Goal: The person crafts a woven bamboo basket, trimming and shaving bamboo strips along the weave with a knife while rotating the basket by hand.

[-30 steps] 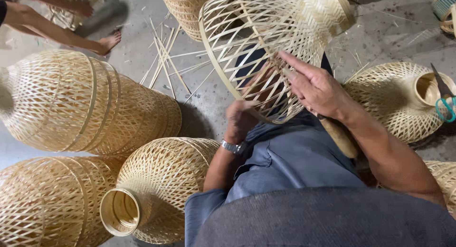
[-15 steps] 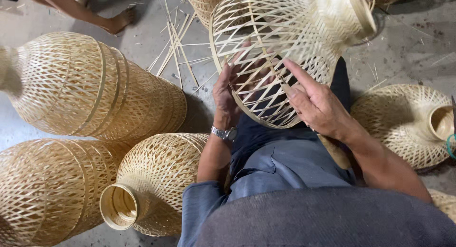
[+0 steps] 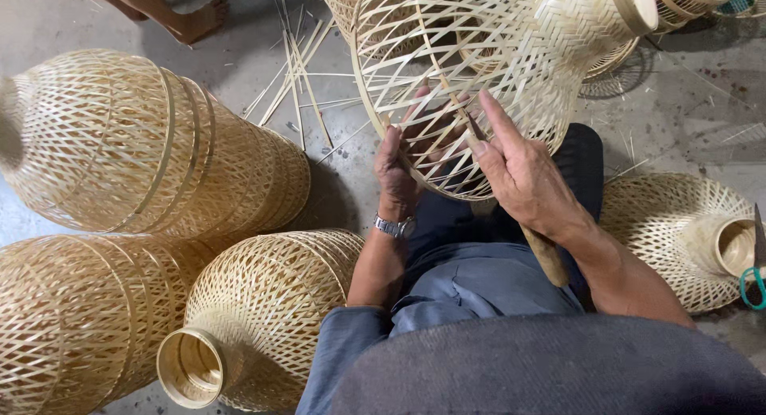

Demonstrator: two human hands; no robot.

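Note:
An open-weave bamboo lampshade (image 3: 479, 56) lies tilted over my lap, narrow neck to the upper right and wide rim toward me. My left hand (image 3: 396, 171), with a wristwatch (image 3: 395, 226) on it, grips the rim from the left, fingers curled inside the weave. My right hand (image 3: 523, 175) rests on the lower rim with index and middle fingers stretched up along the strips. A wooden tool handle (image 3: 547, 259) sticks out beneath its palm, and the hand appears closed on it. The tool's tip is hidden among the strips.
Finished woven shades lie on the concrete floor: a large one (image 3: 152, 144) at left, two (image 3: 72, 319) (image 3: 255, 311) at lower left, one (image 3: 678, 231) at right. Loose bamboo strips (image 3: 295, 80) lie behind. Another person's foot (image 3: 199, 20) is at top left. Teal-handled scissors (image 3: 750, 283) sit at the right edge.
My left hand has come up from under the shade and taken hold of its rim. The shade has shifted closer, and my right hand has slid along its lower edge.

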